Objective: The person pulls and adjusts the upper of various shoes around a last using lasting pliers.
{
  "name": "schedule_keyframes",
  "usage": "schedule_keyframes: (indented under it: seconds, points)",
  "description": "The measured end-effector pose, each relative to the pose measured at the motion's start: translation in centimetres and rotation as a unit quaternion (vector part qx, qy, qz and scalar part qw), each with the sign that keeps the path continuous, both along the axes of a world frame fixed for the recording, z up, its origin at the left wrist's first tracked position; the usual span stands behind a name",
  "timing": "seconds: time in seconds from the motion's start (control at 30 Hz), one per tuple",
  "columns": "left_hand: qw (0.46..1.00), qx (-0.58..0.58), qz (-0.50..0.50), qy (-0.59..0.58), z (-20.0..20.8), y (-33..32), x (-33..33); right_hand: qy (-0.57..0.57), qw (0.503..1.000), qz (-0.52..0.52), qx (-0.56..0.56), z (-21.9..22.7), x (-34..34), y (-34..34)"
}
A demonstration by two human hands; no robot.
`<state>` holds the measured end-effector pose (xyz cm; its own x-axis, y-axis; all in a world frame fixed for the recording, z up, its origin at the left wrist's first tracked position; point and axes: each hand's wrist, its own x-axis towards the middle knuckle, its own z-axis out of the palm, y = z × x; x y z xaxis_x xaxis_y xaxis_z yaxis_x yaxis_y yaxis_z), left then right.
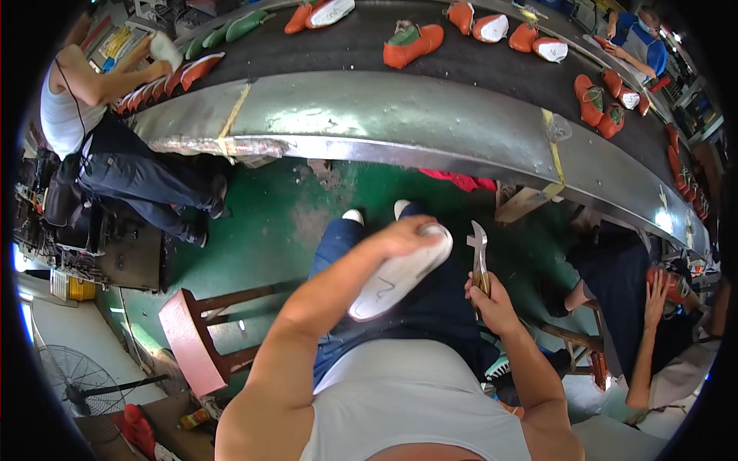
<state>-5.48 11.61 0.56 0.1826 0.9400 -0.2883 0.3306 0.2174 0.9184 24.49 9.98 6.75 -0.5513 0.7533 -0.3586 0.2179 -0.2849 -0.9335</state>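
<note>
Above my lap a shoe [392,284] is tilted with its white sole up and a dark line drawn on it. My left hand [403,238] is closed around its far end, the fingers partly hidden behind it. To the right, my right hand [492,302] is closed on a pair of lasting pincers [480,257], held upright. They have a curved steel head, a small block on the side and a yellowish handle. The pincers and the shoe are apart.
Across the front runs a metal-edged conveyor [330,107] carrying several red and green shoes [413,44]. One person [73,115] stands at left, another [642,46] works at far right, and a seated person's hand [656,296] holds a red shoe nearby. A wooden stool [192,338] and fan [77,384] are at left.
</note>
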Motion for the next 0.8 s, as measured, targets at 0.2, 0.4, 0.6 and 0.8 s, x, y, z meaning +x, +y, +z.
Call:
schedule_keyframes:
  seconds: [0.2,0.4,0.6,0.8]
  points:
    - [0.932,0.107,0.251,-0.237,6.4,-8.7,-2.4,-0.088,0.966,0.200,0.139,3.7,-2.6,-1.3]
    - [0.920,0.128,0.309,-0.205,6.1,-12.7,-4.1,-0.026,0.933,0.279,0.224,3.4,-9.0,-1.8]
    - [0.934,0.141,0.308,-0.111,5.7,-14.6,-6.3,0.050,0.943,0.329,0.025,2.8,-14.1,-0.8]
    - [0.914,0.146,0.338,-0.171,3.0,-14.9,-7.8,-0.116,0.904,0.377,0.168,0.7,-16.2,-0.2]
